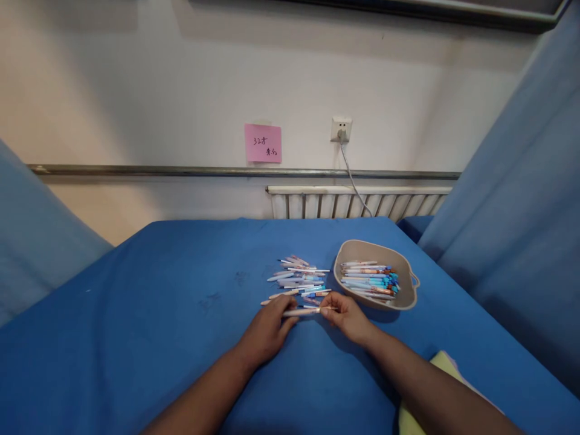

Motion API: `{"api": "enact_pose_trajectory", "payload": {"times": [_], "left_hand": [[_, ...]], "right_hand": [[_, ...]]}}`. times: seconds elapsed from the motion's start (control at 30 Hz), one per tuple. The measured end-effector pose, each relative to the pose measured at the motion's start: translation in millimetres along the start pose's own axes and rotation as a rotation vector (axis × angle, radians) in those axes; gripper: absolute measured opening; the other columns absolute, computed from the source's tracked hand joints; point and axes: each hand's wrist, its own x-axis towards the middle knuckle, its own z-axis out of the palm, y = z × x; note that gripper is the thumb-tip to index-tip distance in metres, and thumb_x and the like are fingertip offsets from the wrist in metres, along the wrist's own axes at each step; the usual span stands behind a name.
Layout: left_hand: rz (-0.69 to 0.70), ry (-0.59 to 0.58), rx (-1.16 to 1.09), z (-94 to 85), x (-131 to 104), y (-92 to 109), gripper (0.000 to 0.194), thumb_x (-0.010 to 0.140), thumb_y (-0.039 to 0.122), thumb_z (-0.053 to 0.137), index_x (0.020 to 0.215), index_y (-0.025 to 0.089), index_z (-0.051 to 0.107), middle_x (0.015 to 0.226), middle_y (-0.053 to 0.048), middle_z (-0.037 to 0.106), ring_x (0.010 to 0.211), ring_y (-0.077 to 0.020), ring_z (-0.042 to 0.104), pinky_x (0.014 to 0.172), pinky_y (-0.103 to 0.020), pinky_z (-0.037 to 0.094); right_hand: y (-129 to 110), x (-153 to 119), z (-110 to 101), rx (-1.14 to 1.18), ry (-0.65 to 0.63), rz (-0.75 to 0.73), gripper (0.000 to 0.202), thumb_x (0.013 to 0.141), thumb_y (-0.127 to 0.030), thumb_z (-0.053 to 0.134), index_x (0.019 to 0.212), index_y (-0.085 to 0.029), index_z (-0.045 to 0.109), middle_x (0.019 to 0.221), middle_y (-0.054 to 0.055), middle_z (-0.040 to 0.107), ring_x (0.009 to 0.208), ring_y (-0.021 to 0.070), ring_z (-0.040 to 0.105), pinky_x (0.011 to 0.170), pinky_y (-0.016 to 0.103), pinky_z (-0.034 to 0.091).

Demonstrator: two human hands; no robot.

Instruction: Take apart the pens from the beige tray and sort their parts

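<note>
Yellow-green fabric (441, 362) lies nearest, partly hidden by the right forearm (412, 371). Right hand (347, 318): thumb and fingers closed on the right end of a slim, pale pen (302, 312). Left hand (270, 326): partly open at the opposite end; grip cannot be determined. Pen location: before a loose white, pink and blue pen pile (296, 280) on the blue cloth-covered desk (158, 302), left of the tan basket (375, 252). Caution: a relaxed right-hand pinch could drop the pen; knuckle contact could scatter the pile.

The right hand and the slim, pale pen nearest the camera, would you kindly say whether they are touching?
Touching: the head view shows the right hand pinching the slim, pale pen at its right end.
</note>
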Motion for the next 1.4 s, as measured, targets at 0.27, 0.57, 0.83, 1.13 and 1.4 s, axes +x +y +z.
{"api": "enact_pose_trajectory", "payload": {"times": [0.27,0.57,0.83,1.13,1.4], "left_hand": [[0.086,-0.059,0.072,-3.0,0,4,0.019,0.092,0.032,0.042,0.093,0.022,0.058,0.088,-0.003,0.062,0.083,-0.0181,0.057,0.073,-0.028,0.042],[-0.054,-0.165,0.051,-2.7,3,4,0.034,0.094,0.037,0.035,0.078,0.02,0.06,0.073,0.0,0.063,0.068,-0.0164,0.058,0.062,-0.025,0.041],[-0.011,-0.017,-0.065,-1.6,2,0,0.045,0.081,0.04,0.059,0.121,0.021,0.051,0.11,-0.007,0.061,0.098,-0.0212,0.057,0.085,-0.031,0.044],[0.003,-0.002,-0.034,-4.8,1,-1,0.053,0.085,0.035,0.056,0.133,0.023,0.039,0.116,-0.007,0.06,0.105,-0.0218,0.056,0.092,-0.035,0.042],[-0.019,0.015,0.025,-6.2,1,-4,0.045,0.089,0.033,0.049,0.132,0.023,0.041,0.115,-0.007,0.06,0.103,-0.0215,0.055,0.09,-0.036,0.043]], "right_hand": [[-2,-1,1,-0.141,-0.088,-0.001,0.028,0.077,-0.045,0.057,0.077,-0.017,0.063,0.054,-0.004,0.047,0.049,0.0096,0.037,0.048,0.022,0.029],[-7,-6,6,-0.397,0.011,-0.169,0.016,0.081,-0.029,0.054,0.073,-0.018,0.063,0.06,-0.002,0.054,0.057,0.012,0.046,0.054,0.022,0.035],[-9,-8,8,-0.394,0.029,-0.226,0.011,0.081,-0.026,0.055,0.081,-0.019,0.064,0.071,0.0,0.062,0.065,0.0139,0.054,0.06,0.023,0.04],[-5,-7,5,-0.354,0.054,-0.211,0.013,0.081,-0.028,0.056,0.081,-0.019,0.065,0.073,0.001,0.063,0.067,0.0147,0.055,0.062,0.024,0.041],[-2,-4,8,-0.336,0.041,-0.182,0.012,0.079,-0.027,0.056,0.079,-0.018,0.064,0.068,-0.001,0.06,0.062,0.0135,0.052,0.058,0.023,0.039]]}}
